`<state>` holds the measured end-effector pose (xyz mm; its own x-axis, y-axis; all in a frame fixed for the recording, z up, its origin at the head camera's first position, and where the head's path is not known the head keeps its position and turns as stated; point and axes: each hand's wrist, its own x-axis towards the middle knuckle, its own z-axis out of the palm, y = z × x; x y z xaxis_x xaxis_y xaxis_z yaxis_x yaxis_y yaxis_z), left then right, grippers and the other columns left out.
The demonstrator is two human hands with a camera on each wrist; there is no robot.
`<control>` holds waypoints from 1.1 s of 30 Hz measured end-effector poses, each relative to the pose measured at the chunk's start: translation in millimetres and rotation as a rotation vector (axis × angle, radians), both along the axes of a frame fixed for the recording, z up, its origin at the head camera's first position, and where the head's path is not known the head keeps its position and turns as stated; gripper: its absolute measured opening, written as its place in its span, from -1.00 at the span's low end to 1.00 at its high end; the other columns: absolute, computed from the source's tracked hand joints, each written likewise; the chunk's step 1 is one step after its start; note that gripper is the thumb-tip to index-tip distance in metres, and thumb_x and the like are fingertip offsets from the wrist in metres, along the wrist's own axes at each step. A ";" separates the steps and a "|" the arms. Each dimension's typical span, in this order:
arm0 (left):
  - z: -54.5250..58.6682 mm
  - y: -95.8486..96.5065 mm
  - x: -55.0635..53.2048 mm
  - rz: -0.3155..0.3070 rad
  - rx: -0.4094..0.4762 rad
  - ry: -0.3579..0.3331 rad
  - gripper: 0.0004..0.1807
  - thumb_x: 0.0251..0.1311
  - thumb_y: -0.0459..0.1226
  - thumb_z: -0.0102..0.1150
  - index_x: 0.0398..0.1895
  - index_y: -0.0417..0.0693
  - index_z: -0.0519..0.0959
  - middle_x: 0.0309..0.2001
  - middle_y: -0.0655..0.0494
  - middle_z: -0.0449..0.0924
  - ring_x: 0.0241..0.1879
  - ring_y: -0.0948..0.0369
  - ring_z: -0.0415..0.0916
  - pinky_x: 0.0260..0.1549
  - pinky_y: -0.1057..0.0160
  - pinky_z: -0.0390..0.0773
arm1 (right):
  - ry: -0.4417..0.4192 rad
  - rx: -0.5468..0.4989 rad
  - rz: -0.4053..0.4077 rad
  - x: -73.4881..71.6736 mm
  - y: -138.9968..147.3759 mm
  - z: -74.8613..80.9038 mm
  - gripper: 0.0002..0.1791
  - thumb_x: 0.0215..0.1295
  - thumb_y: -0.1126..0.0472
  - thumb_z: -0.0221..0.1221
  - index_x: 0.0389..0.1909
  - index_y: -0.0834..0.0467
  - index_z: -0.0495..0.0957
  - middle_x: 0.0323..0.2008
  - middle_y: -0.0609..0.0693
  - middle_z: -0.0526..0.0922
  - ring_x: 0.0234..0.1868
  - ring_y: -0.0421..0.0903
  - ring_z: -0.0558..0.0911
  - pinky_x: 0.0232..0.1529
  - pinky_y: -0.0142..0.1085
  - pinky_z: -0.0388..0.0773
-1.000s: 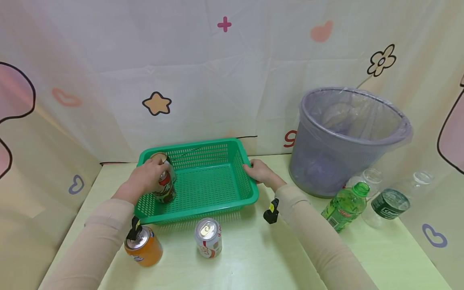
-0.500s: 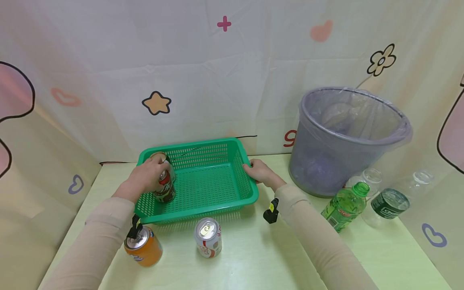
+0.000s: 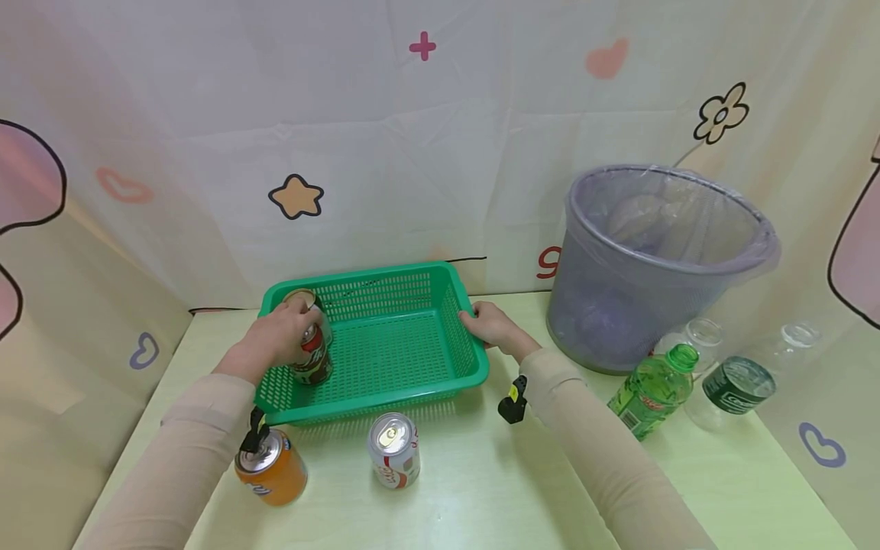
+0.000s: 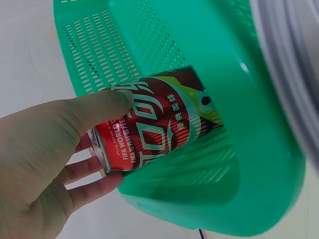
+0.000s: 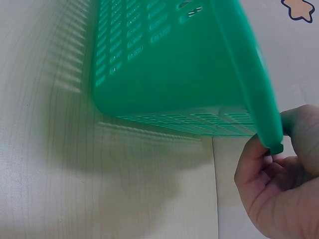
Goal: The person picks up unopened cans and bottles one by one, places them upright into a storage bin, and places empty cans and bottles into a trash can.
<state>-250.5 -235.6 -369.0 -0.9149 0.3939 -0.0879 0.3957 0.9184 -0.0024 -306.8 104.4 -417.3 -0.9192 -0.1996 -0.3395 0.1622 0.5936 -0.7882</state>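
Hardly anything moves since the earlier head frames: both hands, basket and cans keep their spots, just a slight shift of the whole view. Left hand grips the upper part of a red-and-dark printed metal soda can, thumb along its side, other fingers around by the lid; head view hides part of this. Can is roughly upright inside the left end of a green rectangular plastic basket; can't tell if its base bears on the basket floor. Just beyond it, a pale can with a tan rim, partly covered by the hand. Right hand pinches the basket's right rim, thumb on top, fingers below.

On the table, near side: orange metal can at left, white-and-red metal can nearer the middle. Far right: purple-grey bin with clear liner, green plastic bottle and clear plastic bottles beside it.

Handling judgement: keep can vertical, seat the base before loosening fingers, spread them without knocking the pale can; steady rim, no lifting, so the basket doesn't tip.
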 end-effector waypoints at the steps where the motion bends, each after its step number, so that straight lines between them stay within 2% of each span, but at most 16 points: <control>1: 0.1 -0.2 0.2 -0.002 -0.005 -0.001 -0.48 -0.10 -0.22 0.41 -0.05 -0.09 0.43 -0.11 -0.16 0.32 -0.18 -0.02 0.35 -0.32 0.03 0.54 | 0.003 -0.001 0.002 0.0 0.0 -0.2 -0.63 0.41 0.02 -0.12 -0.09 0.28 0.35 -0.20 0.12 0.47 -0.32 -0.12 0.56 -0.35 -0.29 0.60; 12: 7.1 -0.9 11.1 -0.017 -0.025 -0.009 -0.29 -0.06 -0.16 0.38 0.19 -0.15 0.35 0.16 -0.24 0.29 0.02 -0.14 0.33 -0.23 -0.04 0.55 | 0.012 0.001 0.007 1.3 1.8 0.5 -0.63 0.41 0.02 -0.12 -0.09 0.28 0.36 -0.23 0.11 0.46 -0.34 -0.12 0.53 -0.38 -0.31 0.57; 19: 11.4 -2.0 19.8 -0.072 -0.035 0.063 -0.24 -0.08 -0.10 0.39 0.21 -0.15 0.33 0.19 -0.25 0.29 0.03 -0.16 0.37 -0.17 -0.09 0.52 | 0.018 0.000 0.007 1.6 2.0 0.3 -0.62 0.41 0.02 -0.12 -0.08 0.29 0.36 -0.22 0.12 0.47 -0.34 -0.12 0.53 -0.34 -0.28 0.59; 25: 13.9 -3.6 28.3 -0.084 -0.011 0.112 -0.22 -0.05 -0.05 0.35 0.26 -0.12 0.30 0.27 -0.25 0.22 0.18 -0.20 0.25 0.00 -0.26 0.35 | 0.021 -0.009 0.008 1.9 1.0 0.0 -0.63 0.41 0.03 -0.12 -0.09 0.28 0.36 -0.25 0.10 0.46 -0.36 -0.14 0.52 -0.41 -0.33 0.56; 33: 14.7 -3.7 37.9 -0.123 0.011 0.159 -0.16 0.00 0.09 0.26 0.31 -0.10 0.24 0.34 -0.21 0.14 0.32 -0.14 0.07 0.13 -0.27 0.22 | 0.030 -0.009 0.013 2.4 0.2 -0.3 -0.63 0.41 0.02 -0.12 -0.10 0.28 0.37 -0.25 0.11 0.48 -0.37 -0.13 0.54 -0.40 -0.30 0.58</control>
